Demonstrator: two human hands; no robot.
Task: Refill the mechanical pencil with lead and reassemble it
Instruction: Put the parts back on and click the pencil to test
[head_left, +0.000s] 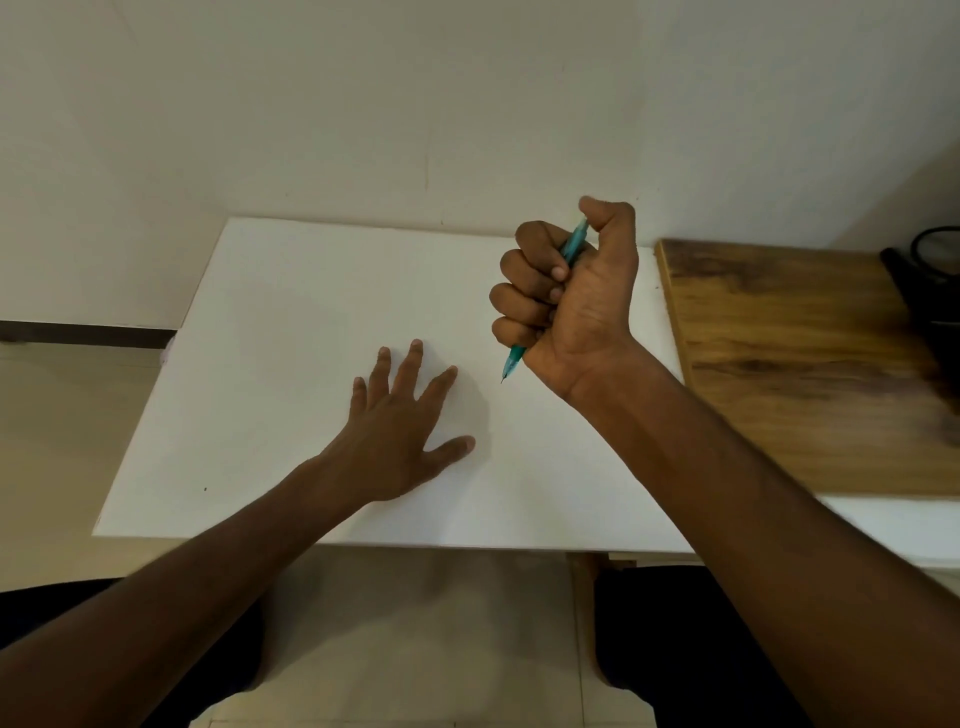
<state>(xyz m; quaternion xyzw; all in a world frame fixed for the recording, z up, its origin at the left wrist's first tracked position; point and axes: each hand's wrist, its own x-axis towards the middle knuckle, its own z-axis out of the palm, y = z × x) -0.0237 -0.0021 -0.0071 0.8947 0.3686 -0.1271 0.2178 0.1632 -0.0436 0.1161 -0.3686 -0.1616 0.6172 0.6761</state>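
My right hand (566, 291) is raised above the white table (291, 312) in a fist around a teal mechanical pencil (571, 249). The thumb rests on the pencil's top end. Its tip (508, 368) sticks out below the little finger and points down, with a thin bit of lead showing. My left hand (400, 421) lies flat on the table with its fingers spread, holding nothing. It sits to the left of the pencil tip and below it in the frame.
A wooden board (795, 364) lies along the right side of the table. A dark object (930, 291) sits blurred at its far right edge. A wall runs behind the table. My knees show below the table's front edge.
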